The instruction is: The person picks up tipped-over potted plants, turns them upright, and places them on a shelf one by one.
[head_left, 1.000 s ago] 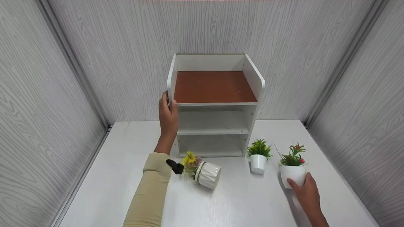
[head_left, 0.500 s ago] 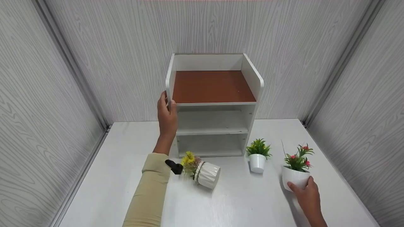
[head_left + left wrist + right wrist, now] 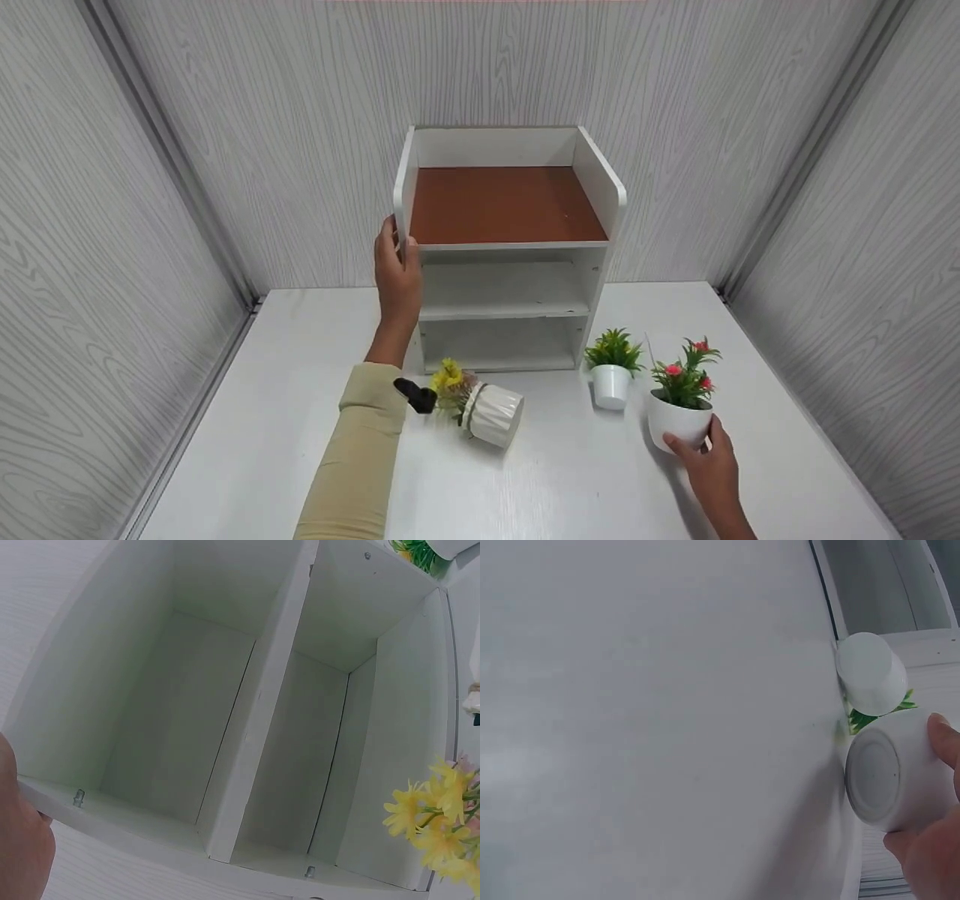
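Here at the lower right of the head view, my right hand is clamped round the larger white flowerpot, thumb on the near side, fingers round the right, and the red-flowered sprigs rise free above my grip. The right wrist view shows the pot's underside, so I judge it clear of the white tabletop. Good hold, low on the bowl: a firm, even squeeze suits that smooth wall, and a level rim guards against spilling the plant. Careful on the left, though! Just beside it sits the smaller white pot with its bushy leaves, apparently on its side, base towards me; whether any leaves touch, I can't tell. A little height and some sideways room would spare both plants a snag. Up at centre left, my left hand grips the side panel of the white shelf unit, thumb at the front edge, fingers outside; a light, steady brace is plenty, since a hard pull could shift it. And down at lower centre, the ribbed white pot lies tipped over, yellow flowers pointing left, well apart from my right hand.
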Demonstrator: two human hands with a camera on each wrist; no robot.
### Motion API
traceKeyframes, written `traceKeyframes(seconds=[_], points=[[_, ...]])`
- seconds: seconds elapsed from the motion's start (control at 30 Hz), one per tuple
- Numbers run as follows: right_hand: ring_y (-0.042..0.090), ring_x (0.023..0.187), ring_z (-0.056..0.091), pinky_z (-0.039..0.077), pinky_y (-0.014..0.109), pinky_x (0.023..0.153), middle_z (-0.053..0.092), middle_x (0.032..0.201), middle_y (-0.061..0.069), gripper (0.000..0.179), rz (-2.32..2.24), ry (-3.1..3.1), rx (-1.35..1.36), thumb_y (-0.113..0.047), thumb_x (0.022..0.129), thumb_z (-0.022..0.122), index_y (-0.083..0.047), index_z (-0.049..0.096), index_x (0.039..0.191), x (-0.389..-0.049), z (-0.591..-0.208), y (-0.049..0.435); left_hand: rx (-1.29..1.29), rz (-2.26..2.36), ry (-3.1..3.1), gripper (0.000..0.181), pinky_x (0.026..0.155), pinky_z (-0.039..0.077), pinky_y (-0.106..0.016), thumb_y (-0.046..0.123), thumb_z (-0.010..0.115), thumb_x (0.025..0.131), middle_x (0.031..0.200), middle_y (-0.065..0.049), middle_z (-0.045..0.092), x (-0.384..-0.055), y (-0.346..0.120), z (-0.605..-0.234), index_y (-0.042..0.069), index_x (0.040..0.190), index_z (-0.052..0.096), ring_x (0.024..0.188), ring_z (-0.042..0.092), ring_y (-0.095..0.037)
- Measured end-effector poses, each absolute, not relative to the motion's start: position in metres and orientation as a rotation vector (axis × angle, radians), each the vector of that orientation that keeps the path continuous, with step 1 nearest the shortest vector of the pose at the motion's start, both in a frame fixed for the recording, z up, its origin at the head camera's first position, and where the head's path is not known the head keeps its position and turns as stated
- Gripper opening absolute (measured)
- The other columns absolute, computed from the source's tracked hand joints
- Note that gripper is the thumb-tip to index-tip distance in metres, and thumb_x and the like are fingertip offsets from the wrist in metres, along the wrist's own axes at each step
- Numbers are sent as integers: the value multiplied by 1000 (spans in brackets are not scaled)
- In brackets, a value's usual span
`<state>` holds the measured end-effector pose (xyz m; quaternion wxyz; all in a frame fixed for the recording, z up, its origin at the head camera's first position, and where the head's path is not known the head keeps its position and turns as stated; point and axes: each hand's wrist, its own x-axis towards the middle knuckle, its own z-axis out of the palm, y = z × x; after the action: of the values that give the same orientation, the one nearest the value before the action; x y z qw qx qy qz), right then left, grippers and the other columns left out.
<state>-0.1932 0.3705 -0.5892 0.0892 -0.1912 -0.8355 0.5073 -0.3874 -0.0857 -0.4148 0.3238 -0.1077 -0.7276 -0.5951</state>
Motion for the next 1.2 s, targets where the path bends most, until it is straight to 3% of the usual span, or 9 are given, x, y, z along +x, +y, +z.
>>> traceKeyframes(seconds=[0.2, 0.4, 0.63, 0.87, 1.2], points=[[39, 155, 11, 22, 52, 122, 5, 167, 25, 115, 1575, -2473, -565, -37, 87, 81, -2, 0, 162, -194, -590, 365, -275, -1547, -1905, 55, 114, 42, -43, 35, 40, 109, 151, -8, 41, -387, -85, -415, 14, 159, 28, 143, 40, -20], [35, 155, 13, 19, 49, 124, 10, 167, 22, 111, 1608, -2374, -519, -24, 87, 81, -4, 1, 162, -195, -598, 362, -260, -1557, -1923, 56, 115, 40, -40, 37, 40, 109, 152, -8, 40, -388, -84, -416, 14, 159, 27, 145, 39, -20], [33, 156, 8, 15, 46, 125, 4, 169, 19, 113, 1680, -2317, -532, -19, 87, 81, -5, -3, 162, -200, -601, 360, -262, -1547, -1912, 55, 115, 41, -39, 35, 39, 110, 150, -9, 42, -388, -85, -415, 12, 158, 28, 143, 41, -19], [31, 156, 11, 17, 44, 126, 12, 168, 19, 107, 1726, -2281, -562, -14, 88, 80, -7, 3, 162, -203, -604, 363, -273, -1529, -1903, 54, 115, 40, -39, 33, 40, 110, 149, -9, 43, -388, -85, -413, 11, 158, 30, 142, 42, -19], [33, 156, 10, 17, 46, 125, 10, 169, 17, 109, 1752, -2332, -536, -8, 86, 80, -10, 2, 163, -202, -607, 364, -277, -1540, -1912, 55, 115, 41, -39, 34, 39, 110, 150, -10, 42, -387, -85, -414, 11, 158, 29, 143, 41, -20]])
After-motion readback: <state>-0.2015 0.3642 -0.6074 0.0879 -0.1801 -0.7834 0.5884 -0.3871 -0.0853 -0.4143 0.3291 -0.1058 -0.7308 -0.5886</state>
